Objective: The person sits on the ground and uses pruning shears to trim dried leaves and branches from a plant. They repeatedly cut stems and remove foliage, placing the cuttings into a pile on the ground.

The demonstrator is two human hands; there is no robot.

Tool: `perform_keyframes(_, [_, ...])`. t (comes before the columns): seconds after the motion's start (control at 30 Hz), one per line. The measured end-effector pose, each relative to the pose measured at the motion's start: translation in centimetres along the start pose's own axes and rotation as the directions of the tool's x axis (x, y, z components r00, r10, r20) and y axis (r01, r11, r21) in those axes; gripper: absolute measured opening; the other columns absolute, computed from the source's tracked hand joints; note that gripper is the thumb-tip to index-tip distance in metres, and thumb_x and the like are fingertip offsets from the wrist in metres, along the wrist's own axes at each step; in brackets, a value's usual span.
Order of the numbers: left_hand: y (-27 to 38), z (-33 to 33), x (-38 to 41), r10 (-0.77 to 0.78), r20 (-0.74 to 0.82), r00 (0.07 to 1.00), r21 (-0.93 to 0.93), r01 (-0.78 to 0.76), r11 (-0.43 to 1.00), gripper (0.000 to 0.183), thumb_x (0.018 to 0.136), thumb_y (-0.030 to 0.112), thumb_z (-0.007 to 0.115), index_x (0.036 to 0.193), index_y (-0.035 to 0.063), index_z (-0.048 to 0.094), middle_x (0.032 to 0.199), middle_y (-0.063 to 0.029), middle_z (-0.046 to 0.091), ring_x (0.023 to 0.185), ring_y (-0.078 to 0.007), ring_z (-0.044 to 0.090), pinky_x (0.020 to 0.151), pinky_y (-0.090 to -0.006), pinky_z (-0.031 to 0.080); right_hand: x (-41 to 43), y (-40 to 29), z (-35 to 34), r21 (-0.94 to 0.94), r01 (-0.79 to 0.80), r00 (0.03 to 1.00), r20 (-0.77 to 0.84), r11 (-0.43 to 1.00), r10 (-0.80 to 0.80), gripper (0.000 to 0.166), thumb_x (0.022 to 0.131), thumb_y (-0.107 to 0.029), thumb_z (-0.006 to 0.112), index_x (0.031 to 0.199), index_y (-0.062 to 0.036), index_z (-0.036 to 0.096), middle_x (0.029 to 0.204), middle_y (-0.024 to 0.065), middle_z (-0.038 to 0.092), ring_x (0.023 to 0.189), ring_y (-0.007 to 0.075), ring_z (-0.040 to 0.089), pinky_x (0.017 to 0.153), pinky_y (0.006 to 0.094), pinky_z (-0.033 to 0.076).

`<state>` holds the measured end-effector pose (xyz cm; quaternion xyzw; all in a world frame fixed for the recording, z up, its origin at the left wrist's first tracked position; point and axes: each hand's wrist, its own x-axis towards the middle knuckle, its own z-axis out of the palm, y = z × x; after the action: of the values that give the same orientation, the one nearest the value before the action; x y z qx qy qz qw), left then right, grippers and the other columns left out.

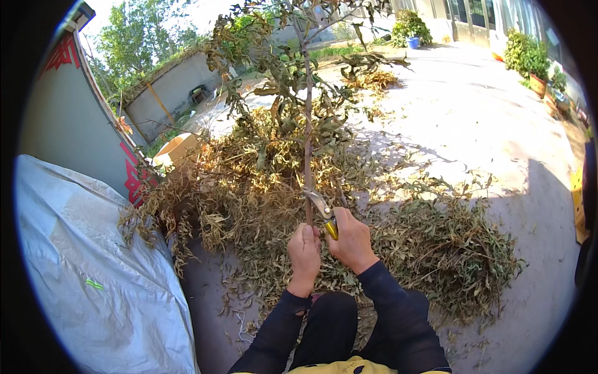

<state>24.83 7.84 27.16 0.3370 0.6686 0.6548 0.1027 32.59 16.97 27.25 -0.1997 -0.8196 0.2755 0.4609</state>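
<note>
My left hand (304, 255) is closed around the lower end of a long upright branch (308, 117), which carries curled, drying leaves towards its top. My right hand (352, 238) grips a pair of pruning shears (325, 212) with yellow on the handle. The metal jaws of the shears meet the branch a little above my left hand; whether they have cut into it cannot be told. Behind and below both hands lies a heap of dried leafy branches (252, 187), browner at the left. A greener pile of cut twigs (448, 252) spreads to the right.
A pale tarpaulin (98, 266) covers something along the left side, beside a grey panel with red markings (74, 112). A cardboard box (176, 148) stands behind the heap. Potted plants (537, 84) line the back right. At the right edge is a yellow perforated object (578, 201).
</note>
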Motion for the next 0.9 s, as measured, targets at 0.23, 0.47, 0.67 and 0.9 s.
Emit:
perform_keyframes(0.23, [-3.0, -0.8, -0.7, 0.091, -0.002, 0.996, 0.094, -0.091, 0.991, 0.034, 0.1, 0.027, 0.037, 0.078, 0.0042, 0.049, 0.055, 0.0039, 0.038, 0.046, -0.0039, 0.033, 0.042, -0.0211, 0.028, 0.5, 0.4, 0.4, 0.432, -0.202, 0.977, 0.022, 0.879, 0.213, 0.032, 0.072, -0.005, 0.058, 0.103, -0.0019, 0.05, 0.07, 0.0113, 0.054, 0.06, 0.0242, 0.055, 0.059, 0.0333, 0.045])
perform_keyframes(0.47, [-5.0, -3.8, -3.3, 0.147, 0.056, 0.988, 0.154, -0.154, 0.976, 0.037, 0.1, 0.031, 0.038, 0.078, 0.003, 0.049, 0.055, 0.002, 0.041, 0.046, -0.0055, 0.035, 0.043, -0.0227, 0.028, 1.6, 1.0, -1.9, 0.771, -0.546, 0.837, 0.521, 0.326, 0.17, 0.041, 0.074, -0.004, 0.057, 0.113, -0.002, 0.05, 0.086, -0.0012, 0.053, 0.078, 0.0104, 0.052, 0.072, 0.0247, 0.043])
perform_keyframes(0.67, [-6.1, -4.0, -4.1, 0.193, 0.06, 0.979, 0.269, -0.202, 0.942, 0.041, 0.099, 0.035, 0.038, 0.077, 0.003, 0.051, 0.052, 0.0006, 0.042, 0.045, -0.0079, 0.037, 0.044, -0.0249, 0.029, 1.3, 1.7, -1.7, 0.792, -0.549, 0.835, 0.536, 0.266, 0.126, 0.045, 0.073, -0.007, 0.056, 0.116, 0.0021, 0.049, 0.09, 0.002, 0.055, 0.083, 0.0122, 0.055, 0.078, 0.0262, 0.043])
perform_keyframes(0.9, [-6.7, -4.3, -4.1, 0.209, 0.047, 0.977, 0.302, -0.213, 0.929, 0.041, 0.099, 0.034, 0.038, 0.077, 0.0028, 0.051, 0.052, -0.0001, 0.042, 0.044, -0.0087, 0.038, 0.044, -0.0255, 0.03, 1.6, 1.1, -1.9, 0.776, -0.589, 0.807, 0.579, 0.224, 0.117, 0.051, 0.071, -0.007, 0.056, 0.12, 0.0039, 0.047, 0.091, 0.0034, 0.057, 0.087, 0.0147, 0.057, 0.083, 0.0292, 0.045])
